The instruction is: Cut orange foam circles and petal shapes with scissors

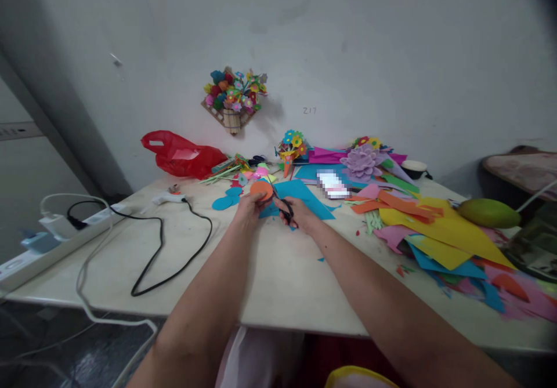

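Observation:
My left hand (249,209) pinches an orange paper circle (261,189) above the middle of the table. In my right hand (301,215) is a pair of scissors (286,208) with black handles, the blades pointing up beside the circle's right edge. Whether the blades touch the paper I cannot tell. Behind and under both hands lies a sheet of blue paper (310,198). Blue paper circles (223,203) rest on the table to the left of my left hand, and small blue scraps (321,259) are scattered near my right forearm.
Coloured paper scraps (435,231) pile up at the right, beside a green mango (489,212). A phone (333,184) lies behind my right hand. At left are a glue gun (169,198), its black cord (162,237) and a power strip (21,266). A red bag (183,156) sits at the back.

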The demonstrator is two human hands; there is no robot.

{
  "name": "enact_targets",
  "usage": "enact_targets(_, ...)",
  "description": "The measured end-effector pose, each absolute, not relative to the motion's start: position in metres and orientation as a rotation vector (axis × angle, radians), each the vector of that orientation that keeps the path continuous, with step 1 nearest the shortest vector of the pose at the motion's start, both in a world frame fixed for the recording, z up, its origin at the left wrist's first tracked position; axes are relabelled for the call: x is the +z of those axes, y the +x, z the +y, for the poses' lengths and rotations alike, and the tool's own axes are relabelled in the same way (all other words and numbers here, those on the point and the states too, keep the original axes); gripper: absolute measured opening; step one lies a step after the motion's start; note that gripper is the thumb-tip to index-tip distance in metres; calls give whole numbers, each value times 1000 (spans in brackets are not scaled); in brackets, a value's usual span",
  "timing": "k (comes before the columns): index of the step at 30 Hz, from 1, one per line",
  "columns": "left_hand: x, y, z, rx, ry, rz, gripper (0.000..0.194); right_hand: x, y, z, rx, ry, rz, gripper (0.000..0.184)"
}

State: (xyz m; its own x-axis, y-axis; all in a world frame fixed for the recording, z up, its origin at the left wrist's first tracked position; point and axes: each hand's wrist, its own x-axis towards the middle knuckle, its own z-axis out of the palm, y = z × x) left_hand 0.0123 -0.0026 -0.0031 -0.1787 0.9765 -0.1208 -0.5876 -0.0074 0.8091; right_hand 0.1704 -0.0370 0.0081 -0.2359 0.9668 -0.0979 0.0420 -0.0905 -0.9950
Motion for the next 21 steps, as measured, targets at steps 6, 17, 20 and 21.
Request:
enact_targets(6, -3, 14, -4, 1543, 603, 924, 36, 7, 171, -35, 1449, -1167, -1356, 33)
enact_targets(17, -4, 14, -3, 1530, 603, 927, 37, 4, 169, -33, 1434, -1180, -1351, 32)
enact_targets(20, -5, 12, -2, 1518, 608, 917, 35, 4, 169, -32, 1431, -1184, -1352, 32)
enact_targets(21, -5, 12, -2, 1517, 611, 912, 36, 3, 169, -32, 1430, -1189, -1351, 31)
